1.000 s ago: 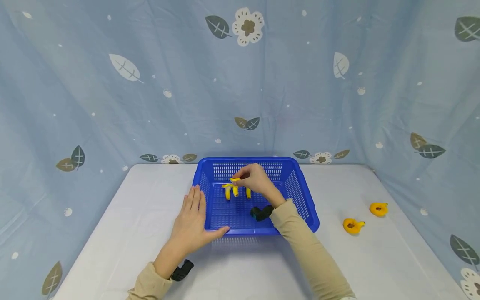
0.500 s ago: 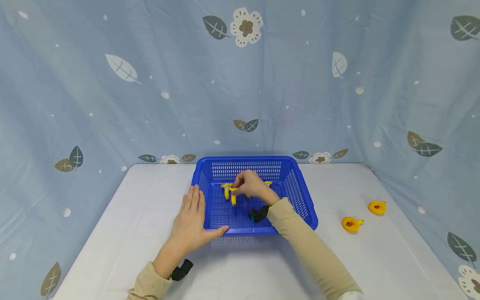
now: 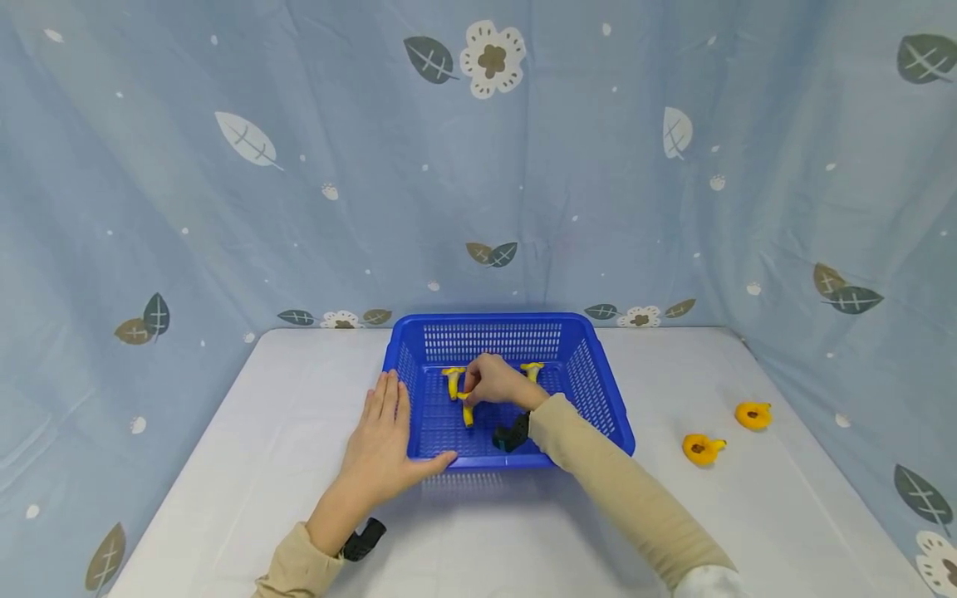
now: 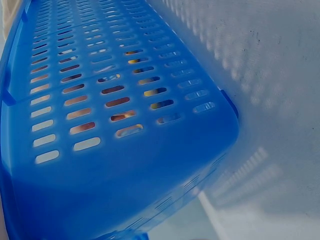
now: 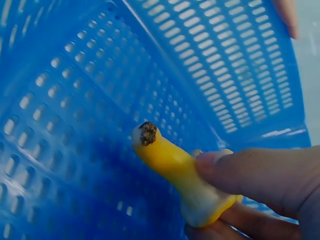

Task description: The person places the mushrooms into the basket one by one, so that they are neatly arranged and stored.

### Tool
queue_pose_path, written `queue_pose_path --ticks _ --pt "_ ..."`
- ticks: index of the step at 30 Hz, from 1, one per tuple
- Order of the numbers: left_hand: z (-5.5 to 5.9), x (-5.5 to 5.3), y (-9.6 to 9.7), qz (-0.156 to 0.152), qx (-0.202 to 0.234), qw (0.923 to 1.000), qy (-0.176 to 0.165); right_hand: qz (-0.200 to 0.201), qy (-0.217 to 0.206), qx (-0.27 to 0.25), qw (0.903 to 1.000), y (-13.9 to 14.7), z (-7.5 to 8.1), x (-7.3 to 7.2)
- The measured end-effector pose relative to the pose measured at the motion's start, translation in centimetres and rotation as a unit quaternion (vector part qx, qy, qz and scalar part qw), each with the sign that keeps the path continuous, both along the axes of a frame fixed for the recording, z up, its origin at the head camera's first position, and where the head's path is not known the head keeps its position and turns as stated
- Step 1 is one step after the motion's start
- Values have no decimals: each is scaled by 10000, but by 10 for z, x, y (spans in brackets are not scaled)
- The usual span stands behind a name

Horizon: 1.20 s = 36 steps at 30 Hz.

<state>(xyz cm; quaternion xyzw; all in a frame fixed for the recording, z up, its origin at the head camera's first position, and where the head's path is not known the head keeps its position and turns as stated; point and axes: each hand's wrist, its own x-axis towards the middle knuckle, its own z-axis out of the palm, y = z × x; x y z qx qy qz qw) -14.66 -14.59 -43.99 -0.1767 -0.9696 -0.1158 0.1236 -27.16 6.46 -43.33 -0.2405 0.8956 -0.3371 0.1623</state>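
Note:
A small yellow mushroom-shaped piece (image 3: 468, 414), with a curved stem, dark stem tip and flared yellow-edged end, is pinched between my right hand's (image 3: 495, 382) thumb and fingers. It is low inside the blue basket (image 3: 516, 461); whether it touches the floor I cannot tell. In the right wrist view the pinched piece (image 5: 167, 162) points its stem tip at the camera. Similar yellow pieces lie in the basket: one to the left (image 3: 452, 380), one to the right (image 3: 532, 370). My left hand (image 3: 379, 448) rests with straight fingers along the left rim, thumb over the front rim.
Two yellow ring-like pieces, a nearer one (image 3: 702, 449) and a farther one (image 3: 753, 415), lie right of the basket on the white table (image 3: 314, 374). A blue patterned curtain (image 3: 478, 166) hangs behind. Black wrist devices (image 3: 364, 540) sit beneath both wrists.
My right hand has brought the pinched yellow piece down and nearer the front of the basket. The piece at the right has come into fuller view. My left hand stays at the rim.

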Motion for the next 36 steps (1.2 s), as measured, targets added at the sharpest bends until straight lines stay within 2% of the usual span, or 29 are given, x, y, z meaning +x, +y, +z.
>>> queue_pose_path --ticks 5,11,19,26,32,36 --pt "-1 0 0 -7 43 10000 45 237 -34 275 9993 -2 -3 0" --pt "-3 1 0 -32 31 9999 110 214 -65 441 9988 -4 -5 1" --pt "-2 1 0 5 -30 10000 13 156 -19 643 9978 -5 -5 0" --pt "-1 2 0 46 -1 10000 -36 141 35 592 9981 -4 -5 -1" --pt "0 2 0 25 7 10000 -47 130 -40 566 9983 -2 0 0" --pt "1 2 0 13 15 10000 -40 147 62 549 9984 -1 4 0"
